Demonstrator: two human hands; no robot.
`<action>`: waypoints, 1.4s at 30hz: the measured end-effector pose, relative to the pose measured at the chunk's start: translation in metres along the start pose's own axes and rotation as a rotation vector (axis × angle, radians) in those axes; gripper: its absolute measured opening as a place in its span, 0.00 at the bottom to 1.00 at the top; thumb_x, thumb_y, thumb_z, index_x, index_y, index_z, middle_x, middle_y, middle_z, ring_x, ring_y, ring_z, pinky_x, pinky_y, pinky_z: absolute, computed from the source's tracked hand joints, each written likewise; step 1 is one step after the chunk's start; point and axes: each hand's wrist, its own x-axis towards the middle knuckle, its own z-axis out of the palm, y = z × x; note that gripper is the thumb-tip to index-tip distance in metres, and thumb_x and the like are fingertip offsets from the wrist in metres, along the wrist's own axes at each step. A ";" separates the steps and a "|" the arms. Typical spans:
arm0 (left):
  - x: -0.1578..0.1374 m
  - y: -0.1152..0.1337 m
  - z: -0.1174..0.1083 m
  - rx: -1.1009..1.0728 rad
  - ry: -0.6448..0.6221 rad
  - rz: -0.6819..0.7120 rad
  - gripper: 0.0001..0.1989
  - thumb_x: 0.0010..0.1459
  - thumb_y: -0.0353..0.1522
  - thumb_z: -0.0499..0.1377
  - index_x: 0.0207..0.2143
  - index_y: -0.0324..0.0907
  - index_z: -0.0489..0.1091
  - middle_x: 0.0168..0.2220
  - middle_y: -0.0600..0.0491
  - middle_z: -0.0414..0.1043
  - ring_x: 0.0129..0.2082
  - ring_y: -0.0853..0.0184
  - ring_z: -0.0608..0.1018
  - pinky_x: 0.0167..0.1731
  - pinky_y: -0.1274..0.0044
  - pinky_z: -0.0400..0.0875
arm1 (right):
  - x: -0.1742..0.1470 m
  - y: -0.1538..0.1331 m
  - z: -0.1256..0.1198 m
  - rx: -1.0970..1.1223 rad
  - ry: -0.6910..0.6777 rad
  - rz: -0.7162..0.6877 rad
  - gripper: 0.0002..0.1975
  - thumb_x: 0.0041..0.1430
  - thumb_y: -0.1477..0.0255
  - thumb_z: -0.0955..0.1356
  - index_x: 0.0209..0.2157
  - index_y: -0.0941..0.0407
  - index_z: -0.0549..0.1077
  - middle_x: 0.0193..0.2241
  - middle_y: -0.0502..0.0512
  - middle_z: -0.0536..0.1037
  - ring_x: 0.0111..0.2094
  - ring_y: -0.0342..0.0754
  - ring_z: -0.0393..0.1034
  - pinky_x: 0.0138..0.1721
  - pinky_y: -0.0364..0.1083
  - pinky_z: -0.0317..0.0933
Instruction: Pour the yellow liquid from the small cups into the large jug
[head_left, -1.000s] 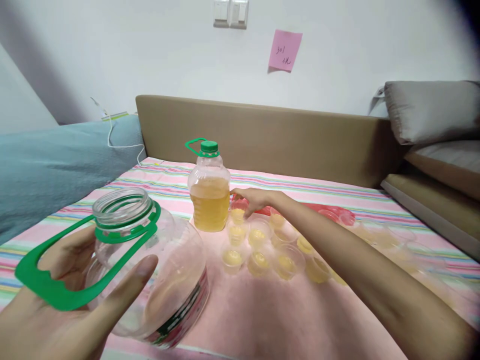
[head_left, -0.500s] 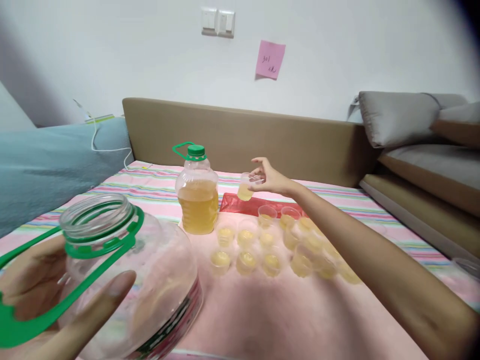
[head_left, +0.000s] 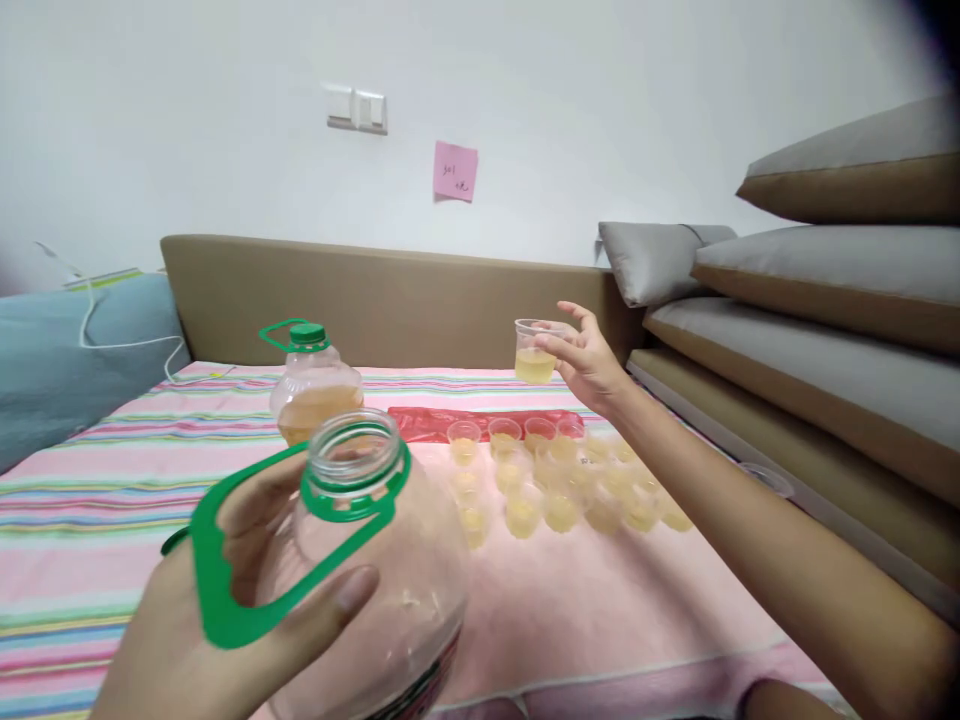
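My left hand is wrapped round the upper part of a clear plastic jug, which has an uncapped mouth and a green carrying handle. My right hand pinches a clear plastic cup partly filled with pale yellow liquid, held up beyond the cups. Several similar cups of yellow liquid stand in rows on the pink cloth; my right forearm passes in front of some at the right. Behind the held jug is a second jug with a green cap and amber liquid, its lower part hidden.
A red plastic bag lies flat behind the cups on the striped sheet. Grey and brown cushions are stacked at the right. A white cable trails at the left, before the brown headboard.
The view has swung to the right. My right hand has lifted the cup and moved it rightward, away from the capped jug. The held jug now overlaps the capped one.
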 end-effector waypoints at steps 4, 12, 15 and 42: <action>-0.003 0.015 0.034 -0.063 -0.181 0.000 0.37 0.48 0.55 0.75 0.56 0.50 0.74 0.62 0.47 0.79 0.66 0.39 0.76 0.69 0.50 0.69 | -0.020 -0.013 -0.018 0.084 0.055 0.020 0.52 0.36 0.56 0.89 0.55 0.50 0.61 0.54 0.57 0.77 0.62 0.56 0.71 0.68 0.53 0.64; 0.006 0.007 0.070 -0.225 -0.394 0.098 0.33 0.53 0.46 0.77 0.59 0.51 0.73 0.63 0.48 0.78 0.66 0.47 0.77 0.60 0.64 0.80 | -0.052 -0.018 -0.038 0.121 0.017 0.084 0.35 0.43 0.55 0.88 0.47 0.56 0.80 0.56 0.62 0.78 0.65 0.63 0.67 0.71 0.58 0.59; 0.006 0.006 0.073 -0.241 -0.440 0.115 0.32 0.54 0.46 0.76 0.59 0.54 0.74 0.62 0.51 0.79 0.64 0.49 0.79 0.60 0.64 0.80 | -0.063 -0.019 -0.042 0.116 -0.003 0.084 0.31 0.45 0.56 0.88 0.48 0.55 0.82 0.56 0.60 0.78 0.64 0.62 0.69 0.71 0.58 0.60; 0.007 0.008 0.105 -0.230 -0.402 0.056 0.34 0.53 0.48 0.75 0.60 0.50 0.75 0.60 0.48 0.80 0.62 0.47 0.79 0.63 0.57 0.76 | -0.084 -0.022 -0.013 0.149 -0.117 0.141 0.28 0.49 0.59 0.87 0.49 0.52 0.83 0.57 0.58 0.78 0.63 0.59 0.69 0.72 0.57 0.58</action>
